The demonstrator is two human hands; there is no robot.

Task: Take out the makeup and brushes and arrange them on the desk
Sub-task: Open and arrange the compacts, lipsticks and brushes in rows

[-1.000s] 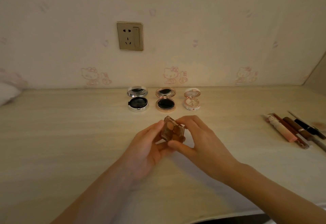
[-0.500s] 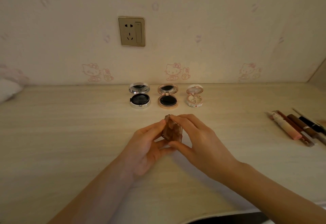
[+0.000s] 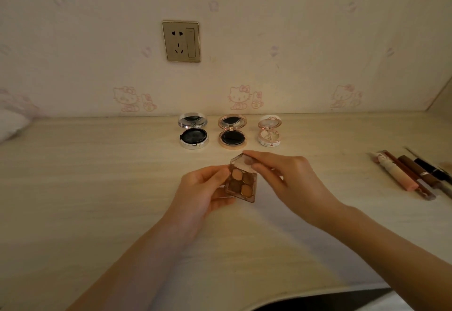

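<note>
Head view: a small brown eyeshadow palette (image 3: 241,184) is held open at the middle of the counter (image 3: 97,188). The left hand (image 3: 200,188) curls its fingers (image 3: 216,172) round the base; the right hand (image 3: 291,176) pinches the raised lid. Three open compacts (image 3: 232,137) stand in a row by the back edge. Tubes and brushes (image 3: 406,176) lie at the right edge.
</note>
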